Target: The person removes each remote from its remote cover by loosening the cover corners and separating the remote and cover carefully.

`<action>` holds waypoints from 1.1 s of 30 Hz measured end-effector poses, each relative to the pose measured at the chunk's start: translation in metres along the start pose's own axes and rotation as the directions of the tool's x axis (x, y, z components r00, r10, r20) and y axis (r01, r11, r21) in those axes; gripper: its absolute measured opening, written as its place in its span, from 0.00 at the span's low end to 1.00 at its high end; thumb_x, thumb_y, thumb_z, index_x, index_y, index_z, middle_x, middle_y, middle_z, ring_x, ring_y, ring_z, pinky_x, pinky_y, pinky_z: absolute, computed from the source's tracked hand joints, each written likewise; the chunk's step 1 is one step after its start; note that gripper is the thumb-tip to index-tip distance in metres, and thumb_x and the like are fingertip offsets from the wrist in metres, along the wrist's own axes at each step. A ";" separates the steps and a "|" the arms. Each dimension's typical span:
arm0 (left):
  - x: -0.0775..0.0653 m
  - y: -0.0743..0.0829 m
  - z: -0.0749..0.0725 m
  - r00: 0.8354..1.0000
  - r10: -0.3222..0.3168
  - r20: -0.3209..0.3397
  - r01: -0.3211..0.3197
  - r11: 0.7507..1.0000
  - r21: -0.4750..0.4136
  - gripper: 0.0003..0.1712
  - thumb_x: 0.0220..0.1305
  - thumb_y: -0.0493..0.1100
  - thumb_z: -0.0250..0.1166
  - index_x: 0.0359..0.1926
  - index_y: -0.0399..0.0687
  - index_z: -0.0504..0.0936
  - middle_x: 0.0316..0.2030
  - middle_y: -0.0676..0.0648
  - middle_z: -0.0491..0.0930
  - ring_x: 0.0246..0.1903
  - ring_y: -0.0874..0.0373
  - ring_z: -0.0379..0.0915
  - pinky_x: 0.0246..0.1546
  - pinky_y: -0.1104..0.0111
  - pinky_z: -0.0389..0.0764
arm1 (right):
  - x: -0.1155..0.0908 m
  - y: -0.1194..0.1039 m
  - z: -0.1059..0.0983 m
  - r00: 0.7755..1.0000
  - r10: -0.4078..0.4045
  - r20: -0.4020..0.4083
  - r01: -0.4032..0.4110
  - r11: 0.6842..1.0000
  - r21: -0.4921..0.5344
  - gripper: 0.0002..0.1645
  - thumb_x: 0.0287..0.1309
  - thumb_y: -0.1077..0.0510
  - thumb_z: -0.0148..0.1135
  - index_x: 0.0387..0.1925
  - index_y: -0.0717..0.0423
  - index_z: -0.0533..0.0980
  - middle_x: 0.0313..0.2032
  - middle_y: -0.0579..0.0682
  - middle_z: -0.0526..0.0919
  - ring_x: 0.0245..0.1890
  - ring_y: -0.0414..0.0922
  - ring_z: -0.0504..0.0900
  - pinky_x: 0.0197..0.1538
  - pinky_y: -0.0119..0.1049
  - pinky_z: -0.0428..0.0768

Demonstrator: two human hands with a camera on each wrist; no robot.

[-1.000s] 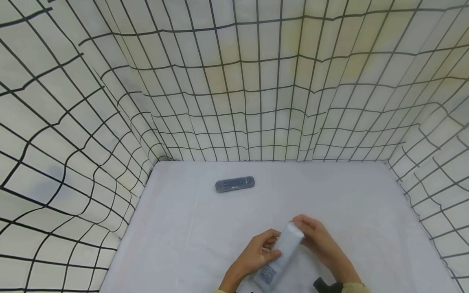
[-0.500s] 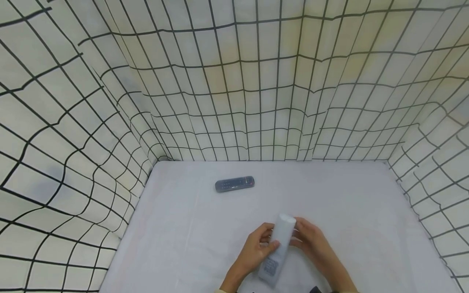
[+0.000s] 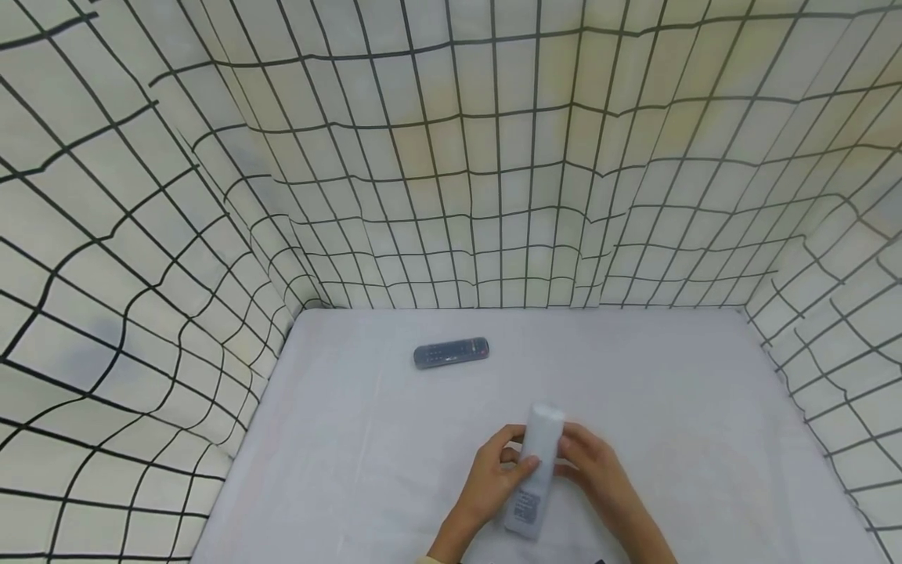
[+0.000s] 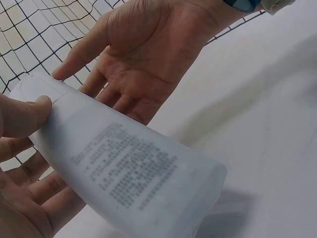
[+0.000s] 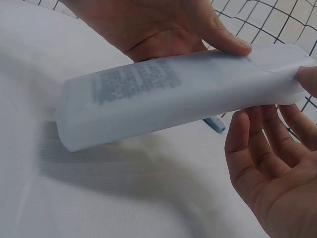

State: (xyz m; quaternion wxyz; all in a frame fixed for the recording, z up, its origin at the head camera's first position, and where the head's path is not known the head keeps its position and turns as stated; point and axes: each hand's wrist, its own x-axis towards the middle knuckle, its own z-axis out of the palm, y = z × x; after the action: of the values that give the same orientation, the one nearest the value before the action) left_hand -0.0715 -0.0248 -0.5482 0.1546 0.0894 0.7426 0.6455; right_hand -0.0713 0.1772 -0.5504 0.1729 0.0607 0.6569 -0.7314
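In the head view, both hands hold a white oblong package (image 3: 541, 462) with a block of small dark print near one end. My left hand (image 3: 491, 479) grips it from the left side. Its thumb lies across the printed face, and its fingers reach underneath, as the left wrist view shows. At the package's other side is my right hand (image 3: 597, 474). In the right wrist view, the right thumb (image 5: 308, 79) is against the unprinted end, where a seam or flap shows. The right fingers (image 5: 267, 134) curl at the underside, their tips partly hidden.
A dark remote control (image 3: 451, 352) lies farther back on the white table (image 3: 338, 439), left of the hands. White walls with a black grid (image 3: 493, 180) rise at the back and both sides. The package casts a shadow on the table cloth.
The package has turned toward upright in the head view, its far end swinging left and away. My right hand has shifted slightly left with it. My left hand keeps its grip.
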 end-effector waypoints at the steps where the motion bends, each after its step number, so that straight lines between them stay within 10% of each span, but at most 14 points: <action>1: 0.000 0.000 0.000 1.000 0.003 0.000 -0.003 1.000 0.000 0.24 0.67 0.49 0.66 0.62 0.54 0.74 0.54 0.49 0.77 0.40 0.62 0.82 0.38 0.69 0.81 | 0.000 0.000 0.000 1.000 -0.001 -0.001 0.001 1.000 0.003 0.29 0.71 0.48 0.56 0.65 0.61 0.68 0.63 0.58 0.76 0.57 0.50 0.80 0.55 0.45 0.80; 18: -0.001 0.003 0.008 1.000 -0.018 -0.017 0.019 1.000 0.007 0.24 0.68 0.52 0.65 0.62 0.56 0.74 0.55 0.52 0.77 0.40 0.63 0.81 0.40 0.69 0.81 | -0.007 -0.001 0.011 0.990 0.020 -0.137 -0.021 1.000 -0.002 0.30 0.65 0.45 0.63 0.63 0.54 0.72 0.61 0.55 0.79 0.58 0.50 0.79 0.56 0.45 0.80; 33: 0.000 0.014 0.016 0.987 0.105 -0.120 -0.075 0.970 0.232 0.24 0.70 0.54 0.62 0.63 0.56 0.72 0.53 0.57 0.76 0.46 0.64 0.74 0.41 0.73 0.81 | -0.014 -0.004 0.020 0.975 -0.098 -0.200 0.085 0.994 -0.069 0.27 0.65 0.47 0.65 0.61 0.51 0.73 0.61 0.54 0.78 0.61 0.50 0.77 0.54 0.35 0.80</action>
State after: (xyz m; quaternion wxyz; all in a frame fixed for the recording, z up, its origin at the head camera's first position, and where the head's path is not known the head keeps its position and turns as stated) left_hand -0.0665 -0.0076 -0.5363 0.0644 0.0974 0.8152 0.5673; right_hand -0.0571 0.1604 -0.5394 0.0727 0.0996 0.6950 -0.7083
